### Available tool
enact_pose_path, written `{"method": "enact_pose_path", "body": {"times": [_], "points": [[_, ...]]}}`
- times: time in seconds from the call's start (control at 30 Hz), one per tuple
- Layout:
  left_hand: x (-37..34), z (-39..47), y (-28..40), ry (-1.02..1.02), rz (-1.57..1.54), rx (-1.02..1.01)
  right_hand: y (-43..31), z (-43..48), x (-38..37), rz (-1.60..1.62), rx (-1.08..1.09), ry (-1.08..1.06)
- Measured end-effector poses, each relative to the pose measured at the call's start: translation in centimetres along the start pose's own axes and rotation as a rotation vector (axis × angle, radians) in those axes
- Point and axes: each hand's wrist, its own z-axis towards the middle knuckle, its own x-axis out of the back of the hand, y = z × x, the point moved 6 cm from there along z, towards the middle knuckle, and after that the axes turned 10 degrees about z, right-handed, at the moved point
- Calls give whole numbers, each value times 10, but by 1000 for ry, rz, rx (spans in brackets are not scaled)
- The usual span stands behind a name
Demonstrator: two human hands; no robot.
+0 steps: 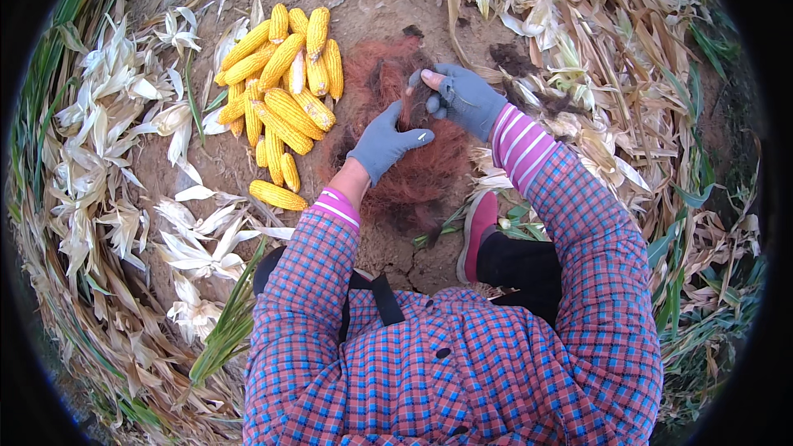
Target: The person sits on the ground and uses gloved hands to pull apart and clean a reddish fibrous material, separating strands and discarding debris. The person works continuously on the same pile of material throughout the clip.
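My left hand (387,141), in a grey glove, is above a heap of reddish-brown corn silk (412,173), thumb and fingers apart around some strands. My right hand (461,98), gloved alike with the bare thumb tip showing, is up and to the right of it, its fingers bent. A tuft of silk (407,108) stands between the two hands; whether the right fingers pinch it cannot be told. Left of the heap lies a pile of husked yellow corn cobs (282,114), one cob (277,195) at its lower end.
Pale corn husks (111,99) are strewn on the bare soil at left, with green leaves (229,316) lower down. Dry stalks and husks (613,62) form a thick band at right. A pink shoe (480,235) is near the heap's lower right. Dark clumps (513,61) lie beyond the right hand.
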Motion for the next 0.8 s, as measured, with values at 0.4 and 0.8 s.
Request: {"method": "enact_pose_path", "body": {"times": [0.4,0.8], "points": [[-3,-2,-15,-21,-246,35,11,15,25,185,-29,128],[10,-20,0,-64,-264,42,-28,-26,263,106,14,596]]}}
